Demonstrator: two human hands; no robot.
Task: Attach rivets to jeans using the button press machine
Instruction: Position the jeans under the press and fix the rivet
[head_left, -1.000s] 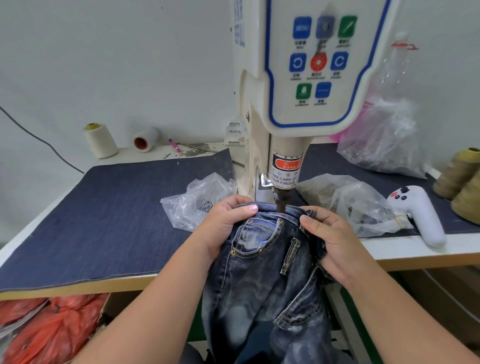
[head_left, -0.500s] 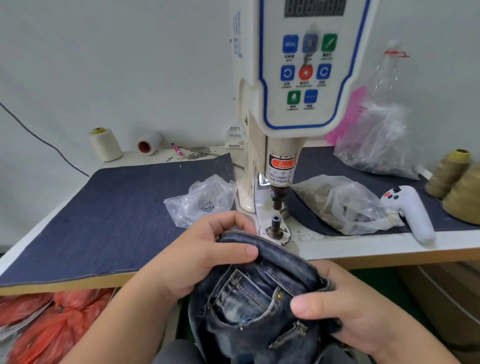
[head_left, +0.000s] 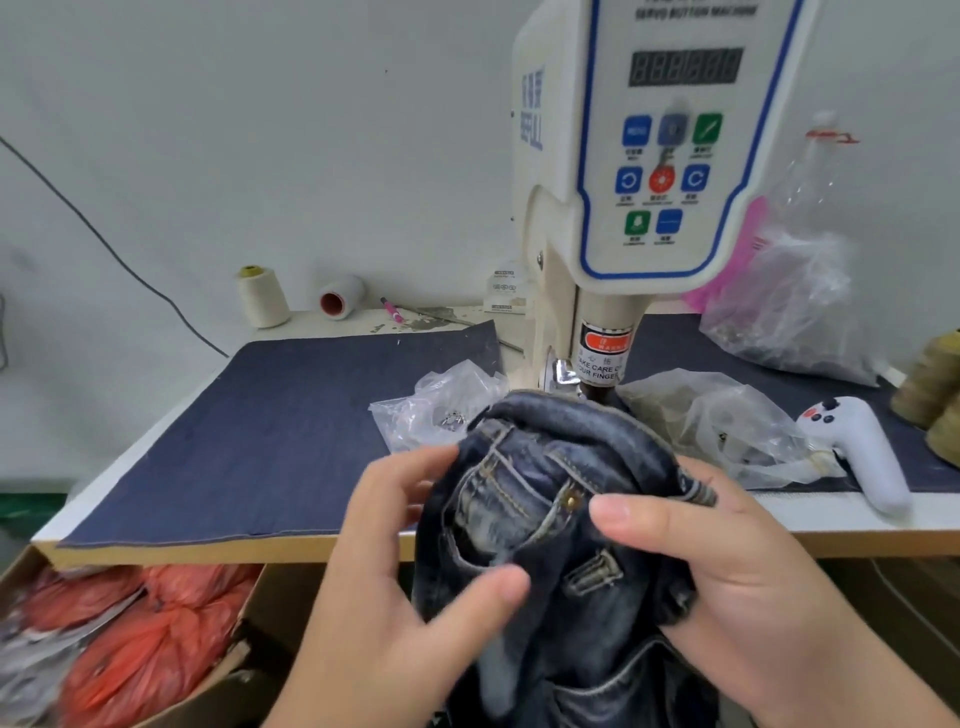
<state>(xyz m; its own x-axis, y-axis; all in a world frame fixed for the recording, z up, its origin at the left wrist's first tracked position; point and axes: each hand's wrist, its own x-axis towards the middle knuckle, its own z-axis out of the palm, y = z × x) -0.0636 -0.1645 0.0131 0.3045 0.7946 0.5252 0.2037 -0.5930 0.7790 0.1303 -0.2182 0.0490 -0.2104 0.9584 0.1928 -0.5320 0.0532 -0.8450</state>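
Dark blue jeans (head_left: 524, 525) are held up in front of the table edge, pocket side toward me. A brass rivet (head_left: 572, 500) sits at the pocket corner. My left hand (head_left: 410, 566) holds the jeans' left side, thumb on the denim and fingers spread behind the cloth. My right hand (head_left: 711, 561) grips the waistband on the right, thumb pressed on the fabric beside the rivet. The cream button press machine (head_left: 639, 171) stands behind, its punch head (head_left: 600, 364) just above the raised waistband. The lower die is hidden by the jeans.
Clear bags of metal parts lie left (head_left: 441, 410) and right (head_left: 722, 421) of the machine on a denim mat (head_left: 270, 436). A white controller (head_left: 862, 452) lies at the right, with thread cones (head_left: 930, 384) beyond it. Orange bags (head_left: 130, 623) fill a box below.
The jeans came off the press die toward me and were lifted and turned. Both hands shifted their hold, and the view tilted upward.
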